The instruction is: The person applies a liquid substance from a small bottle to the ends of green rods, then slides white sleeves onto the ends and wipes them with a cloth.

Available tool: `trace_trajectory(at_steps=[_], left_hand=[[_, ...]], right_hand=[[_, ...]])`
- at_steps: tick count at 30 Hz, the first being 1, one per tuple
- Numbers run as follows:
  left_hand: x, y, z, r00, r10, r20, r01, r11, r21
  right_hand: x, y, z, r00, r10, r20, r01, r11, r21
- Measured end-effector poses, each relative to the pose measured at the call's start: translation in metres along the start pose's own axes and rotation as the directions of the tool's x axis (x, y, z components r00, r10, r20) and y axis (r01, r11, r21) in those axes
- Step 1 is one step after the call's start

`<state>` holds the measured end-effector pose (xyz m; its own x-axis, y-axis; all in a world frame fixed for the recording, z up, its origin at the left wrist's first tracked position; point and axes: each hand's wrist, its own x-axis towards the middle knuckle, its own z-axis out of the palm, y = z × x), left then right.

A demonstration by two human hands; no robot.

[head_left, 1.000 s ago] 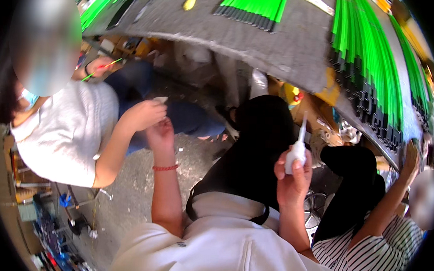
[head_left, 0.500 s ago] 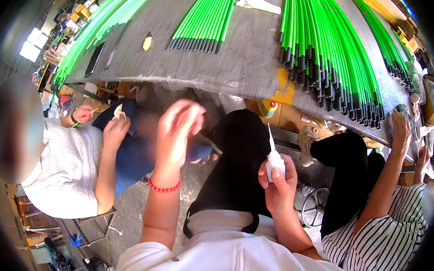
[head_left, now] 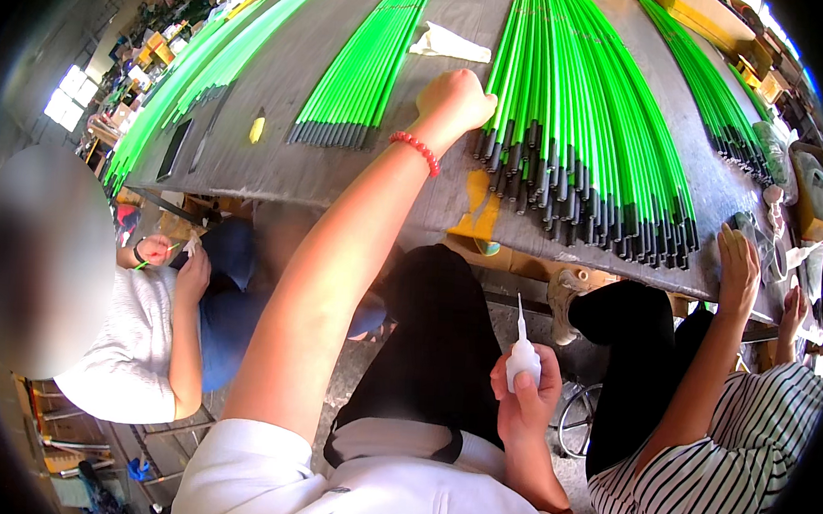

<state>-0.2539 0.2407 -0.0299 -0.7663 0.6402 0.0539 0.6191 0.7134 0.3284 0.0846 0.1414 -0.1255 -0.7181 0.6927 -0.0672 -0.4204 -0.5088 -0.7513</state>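
Note:
My left hand [head_left: 455,103], with a red bead bracelet on its wrist, reaches over the table to the left edge of a large bundle of green rods [head_left: 587,108] with black ends. Its fingers are curled closed by the outermost rod; what they grip, if anything, is hidden. In front of my lap, my right hand [head_left: 527,404] is wrapped round a small white squeeze bottle [head_left: 523,361]. The bottle's long thin nozzle points up.
The grey table [head_left: 249,169] also bears a smaller green rod bundle [head_left: 361,73], a pale cloth [head_left: 451,43] and a small yellow item [head_left: 256,128]. One person sits at left holding something small and pale; another, in a striped top [head_left: 745,461], sits at right with a hand at the table edge.
My left hand has moved from above my lap forward and right to the large rod bundle, its fingers now closed. My right hand still holds the squeeze bottle, slightly lower. The view has shifted.

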Motion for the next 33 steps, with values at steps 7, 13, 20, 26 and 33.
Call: trace_trajectory(at_steps=[7,13,20,26,33], left_hand=[[0.01,0.005,0.001,1.0,0.017,-0.021,-0.015,0.995,0.103],[0.001,-0.022,0.001,0.983,-0.018,-0.185,-0.013,0.986,-0.169],[-0.191,-0.055,-0.03,0.999,0.034,0.025,0.017,0.223,-0.975],[-0.203,-0.083,-0.057,0.998,-0.017,-0.054,-0.051,0.147,-0.988],[-0.256,-0.104,-0.078,0.999,0.023,-0.046,-0.048,0.119,-0.992]], right_hand=[[0.012,-0.008,-0.004,0.999,0.016,-0.04,-0.019,0.997,-0.077],[0.013,-0.013,-0.005,1.0,-0.012,-0.017,0.011,0.998,-0.057],[0.006,-0.009,-0.008,1.0,-0.014,0.006,0.014,1.0,-0.004],[0.011,-0.007,0.017,0.991,-0.038,0.124,0.039,0.999,-0.007],[0.023,-0.019,0.04,0.954,-0.222,0.2,0.238,0.97,-0.058]])
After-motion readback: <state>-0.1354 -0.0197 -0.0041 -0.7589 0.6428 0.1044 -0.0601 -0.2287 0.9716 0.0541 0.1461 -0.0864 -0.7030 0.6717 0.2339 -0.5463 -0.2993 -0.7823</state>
